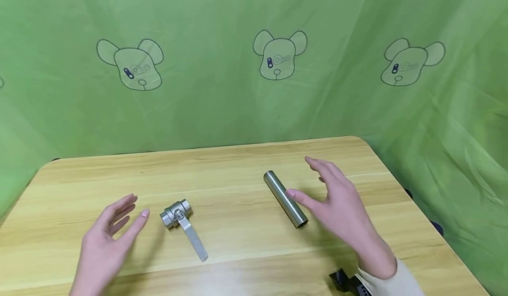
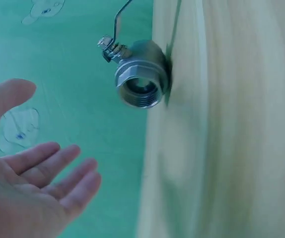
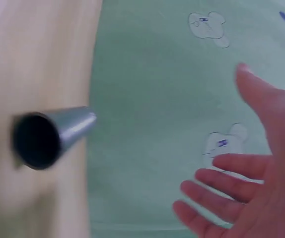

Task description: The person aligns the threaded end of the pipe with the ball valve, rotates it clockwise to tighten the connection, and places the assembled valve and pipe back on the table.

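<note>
A metal ball valve (image 1: 177, 214) lies left of the middle of the table, its flat lever handle (image 1: 193, 238) slanting toward the near edge. In the left wrist view the threaded bore of the ball valve (image 2: 141, 89) faces the camera. To its left my left hand (image 1: 107, 238) hovers with fingers spread, apart from the valve. A plain metal tube (image 1: 285, 199) lies slantwise to the right. Just right of the tube hangs my right hand (image 1: 341, 203), its thumb tip overlapping the tube in the head view. From the right wrist, the tube (image 3: 58, 134) shows its hollow end, away from the fingers.
The wooden table (image 1: 234, 163) has rounded far corners. Behind it hangs a green curtain (image 1: 214, 110) printed with bear-like heads, which also runs down the right side. A black strap (image 1: 349, 282) is by the right sleeve (image 1: 390, 282).
</note>
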